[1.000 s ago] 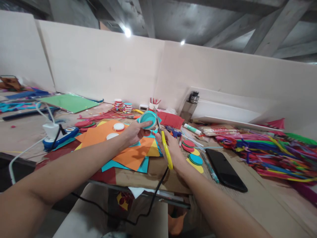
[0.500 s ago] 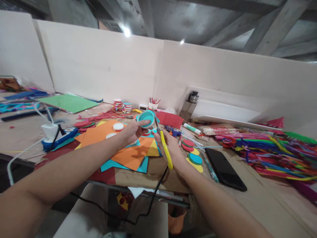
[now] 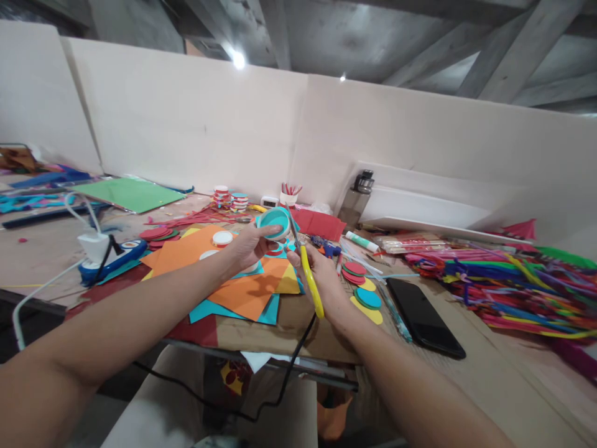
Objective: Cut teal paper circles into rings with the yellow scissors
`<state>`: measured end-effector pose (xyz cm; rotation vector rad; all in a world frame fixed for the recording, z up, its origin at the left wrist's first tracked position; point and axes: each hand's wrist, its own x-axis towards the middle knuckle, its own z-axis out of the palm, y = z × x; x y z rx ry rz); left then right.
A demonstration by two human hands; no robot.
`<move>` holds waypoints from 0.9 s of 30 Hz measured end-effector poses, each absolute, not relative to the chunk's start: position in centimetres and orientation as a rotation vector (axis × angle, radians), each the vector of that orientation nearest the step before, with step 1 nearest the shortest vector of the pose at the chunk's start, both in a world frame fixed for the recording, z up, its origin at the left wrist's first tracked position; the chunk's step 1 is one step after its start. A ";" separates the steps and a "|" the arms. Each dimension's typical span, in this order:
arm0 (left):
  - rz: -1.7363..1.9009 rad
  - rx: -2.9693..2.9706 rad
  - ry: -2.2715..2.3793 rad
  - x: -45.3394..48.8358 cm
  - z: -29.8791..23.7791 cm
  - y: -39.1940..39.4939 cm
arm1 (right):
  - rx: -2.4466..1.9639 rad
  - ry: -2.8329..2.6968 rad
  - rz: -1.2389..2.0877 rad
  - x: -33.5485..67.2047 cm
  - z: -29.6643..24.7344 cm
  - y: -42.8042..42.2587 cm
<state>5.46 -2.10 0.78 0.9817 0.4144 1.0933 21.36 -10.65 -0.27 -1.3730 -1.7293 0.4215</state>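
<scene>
The left hand [image 3: 249,244] grips the teal paper disc [image 3: 274,222], just left of the yellow scissors [image 3: 308,274] clasped in the right hand [image 3: 321,280], blades pointing up.

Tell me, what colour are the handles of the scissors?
Yellow; the scissors in the right hand show best in the head view.

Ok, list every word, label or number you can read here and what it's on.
No text can be read.
On the glue stick: green print, too blurred.
On the blue power strip: round marks, too small.
On the small white box by the wall: too small.
</scene>
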 end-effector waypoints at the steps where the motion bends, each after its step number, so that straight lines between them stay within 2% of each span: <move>1: 1.094 0.983 0.409 5.4 0.8 -2.0 | -1.377 -1.729 0.423 21.3 -0.2 -10.7; 7: 1.139 0.977 0.424 5.3 0.7 -1.9 | -1.392 -1.726 0.452 21.3 -0.3 -10.8; 17: 1.100 0.790 0.436 5.5 0.7 -2.0 | -1.269 -1.655 0.765 21.2 -0.7 -10.6; 27: 0.974 0.747 0.440 5.2 1.3 -2.5 | -1.276 -1.687 0.734 21.3 -0.4 -10.8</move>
